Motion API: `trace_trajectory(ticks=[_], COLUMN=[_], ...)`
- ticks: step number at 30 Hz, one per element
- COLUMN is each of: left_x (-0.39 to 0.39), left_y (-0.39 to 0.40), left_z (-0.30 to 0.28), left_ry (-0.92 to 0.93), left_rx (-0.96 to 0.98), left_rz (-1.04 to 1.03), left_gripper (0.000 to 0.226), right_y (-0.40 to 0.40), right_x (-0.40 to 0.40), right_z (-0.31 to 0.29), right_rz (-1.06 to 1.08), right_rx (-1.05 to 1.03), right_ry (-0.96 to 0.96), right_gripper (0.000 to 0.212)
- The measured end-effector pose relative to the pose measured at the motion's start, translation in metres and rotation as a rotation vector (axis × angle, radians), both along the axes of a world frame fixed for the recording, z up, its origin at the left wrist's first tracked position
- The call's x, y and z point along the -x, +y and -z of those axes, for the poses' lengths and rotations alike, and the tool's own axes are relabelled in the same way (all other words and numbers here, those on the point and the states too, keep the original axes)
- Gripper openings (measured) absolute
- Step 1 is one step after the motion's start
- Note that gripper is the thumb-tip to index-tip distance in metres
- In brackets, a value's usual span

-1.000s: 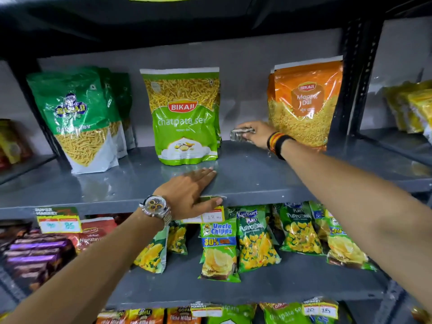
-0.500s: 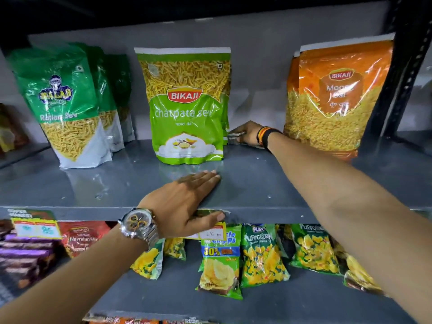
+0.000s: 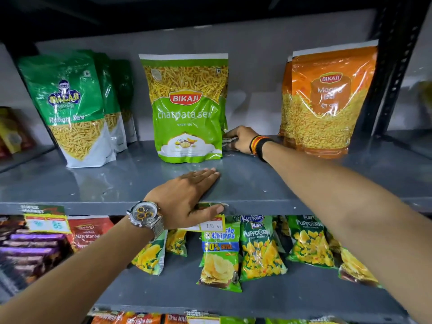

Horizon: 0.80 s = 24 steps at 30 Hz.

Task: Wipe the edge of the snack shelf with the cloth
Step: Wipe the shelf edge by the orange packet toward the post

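The grey metal snack shelf (image 3: 268,183) runs across the view at chest height. My right hand (image 3: 243,139) reaches to the back of it and grips a small striped grey cloth (image 3: 228,143), pressed on the shelf just right of the green Bikaji Chatpata Sev bag (image 3: 187,108). Most of the cloth is hidden under my fingers. My left hand (image 3: 187,197) lies flat on the front of the shelf, fingers together, thumb hooked over the front edge (image 3: 93,208) above a price tag.
Green Balaji sev bags (image 3: 67,108) stand at the left, an orange Bikaji Moong Dal bag (image 3: 327,101) at the right beside a black upright post (image 3: 392,66). On the lower shelf (image 3: 163,293) lie chip and puffcorn packets. A yellow price tag (image 3: 211,224) hangs below my thumb.
My right hand with the cloth has slid left along the back of the shelf toward the green Bikaji bag. The camera has moved closer. My left hand has stayed on the front edge.
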<state>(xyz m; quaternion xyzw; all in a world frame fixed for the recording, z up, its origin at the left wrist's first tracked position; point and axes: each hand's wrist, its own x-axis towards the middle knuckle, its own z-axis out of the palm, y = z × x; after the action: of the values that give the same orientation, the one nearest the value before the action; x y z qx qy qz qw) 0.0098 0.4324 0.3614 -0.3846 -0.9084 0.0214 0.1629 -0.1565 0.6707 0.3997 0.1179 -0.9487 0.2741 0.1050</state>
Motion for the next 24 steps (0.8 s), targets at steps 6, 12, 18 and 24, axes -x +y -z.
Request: trace_trajectory(ticks=[6,12,18,24], left_x=[-0.003,-0.003,-0.002,-0.004], left_y=[0.0,0.001,0.001,-0.005], left_z=[-0.001,-0.003,-0.001,-0.004], left_ry=[-0.035,-0.021,-0.026,-0.002], left_rx=[0.011,-0.002,0.006,0.019], left_rz=[-0.002,0.0,-0.009,-0.087], left_gripper=[0.093,0.095,0.098,0.106], right_y=[0.032,0.064,0.048,0.028], right_x=[-0.042,-0.061,-0.053,-0.142], right_z=[-0.003,-0.025,-0.001,0.0], right_rz=[-0.204,-0.106,0.009,-0.382], right_rx=[-0.064,0.043,-0.008,-0.033], right_ry=[-0.073,-0.053,-0.039,-0.074], right_gripper=[0.037,0.038,0.037,0.039])
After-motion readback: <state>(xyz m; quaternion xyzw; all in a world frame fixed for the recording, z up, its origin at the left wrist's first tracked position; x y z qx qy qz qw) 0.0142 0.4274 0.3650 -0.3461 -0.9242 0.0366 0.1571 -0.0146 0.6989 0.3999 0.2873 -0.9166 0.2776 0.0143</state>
